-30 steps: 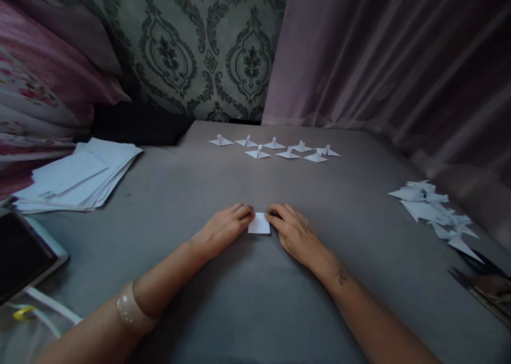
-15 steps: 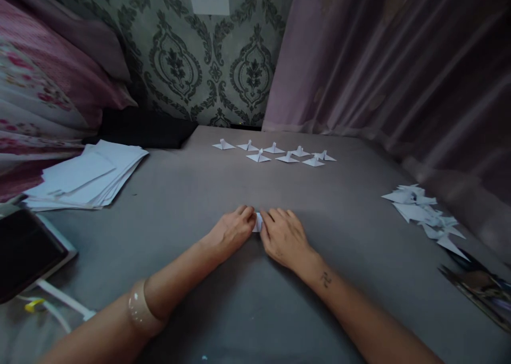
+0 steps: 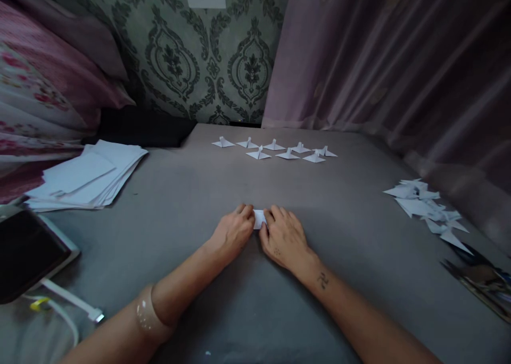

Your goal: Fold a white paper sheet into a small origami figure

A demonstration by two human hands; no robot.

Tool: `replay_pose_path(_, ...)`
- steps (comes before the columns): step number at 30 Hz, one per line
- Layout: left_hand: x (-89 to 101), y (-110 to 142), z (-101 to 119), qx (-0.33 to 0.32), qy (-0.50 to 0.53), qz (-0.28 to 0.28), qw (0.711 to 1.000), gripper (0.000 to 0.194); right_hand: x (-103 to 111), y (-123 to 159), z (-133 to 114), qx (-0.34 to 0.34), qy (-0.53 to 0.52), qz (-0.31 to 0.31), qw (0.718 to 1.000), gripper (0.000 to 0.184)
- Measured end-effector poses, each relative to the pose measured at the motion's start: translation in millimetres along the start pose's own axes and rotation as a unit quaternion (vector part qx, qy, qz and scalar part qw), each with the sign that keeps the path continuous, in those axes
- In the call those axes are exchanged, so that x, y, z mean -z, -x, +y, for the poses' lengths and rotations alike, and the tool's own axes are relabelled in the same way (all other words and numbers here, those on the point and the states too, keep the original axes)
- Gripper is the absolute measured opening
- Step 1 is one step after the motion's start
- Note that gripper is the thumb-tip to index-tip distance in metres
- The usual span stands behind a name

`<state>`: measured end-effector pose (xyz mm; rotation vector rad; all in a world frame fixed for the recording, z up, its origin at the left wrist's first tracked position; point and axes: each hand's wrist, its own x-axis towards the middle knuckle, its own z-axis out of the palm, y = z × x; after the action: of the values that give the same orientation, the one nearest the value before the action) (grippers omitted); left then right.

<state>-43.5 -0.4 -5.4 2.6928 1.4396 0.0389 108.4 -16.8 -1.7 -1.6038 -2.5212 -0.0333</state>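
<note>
A small folded piece of white paper (image 3: 259,219) lies at the middle of the grey table, between my two hands. My left hand (image 3: 235,228) has its fingers curled closed on the paper's left side. On the other side my right hand (image 3: 284,235) grips the right edge, thumb toward me and fingers bent over it. Most of the paper is covered by my fingers, so its full shape is hidden. Beyond the hands, several folded paper cranes (image 3: 260,154) with spread wings stand in two rows.
A stack of white paper sheets (image 3: 85,178) sits at the left, in front of a black cloth (image 3: 139,127). Nearer me are a dark-screened tablet (image 3: 30,252) and a white cable (image 3: 72,297). More folded paper pieces (image 3: 427,207) are heaped at the right edge.
Slightly more of the white paper shows between my hands. My right thumb has shifted a little on it, and the view has tilted slightly.
</note>
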Motion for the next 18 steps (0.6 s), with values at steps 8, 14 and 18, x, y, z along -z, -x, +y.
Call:
replay_pose_path(8, -6.4, 0, -3, 0.009, 0.021, 0.041, 0.999, 0.022, 1, 12, 18, -0.015, -0.014, 0.019, 1.0, 0.032)
replay_pose_path(14, -19.2, 3, -17, 0.01, 0.184, 0.164, 0.969, 0.027, 4, -7, 41, -0.087, -0.148, -0.008, 0.985, 0.023)
replay_pose_path(18, -20.1, 5, -20, 0.018, 0.257, 0.177, 0.95, 0.029, -1, -15, 37, -0.045, -0.188, -0.004, 0.981, 0.016)
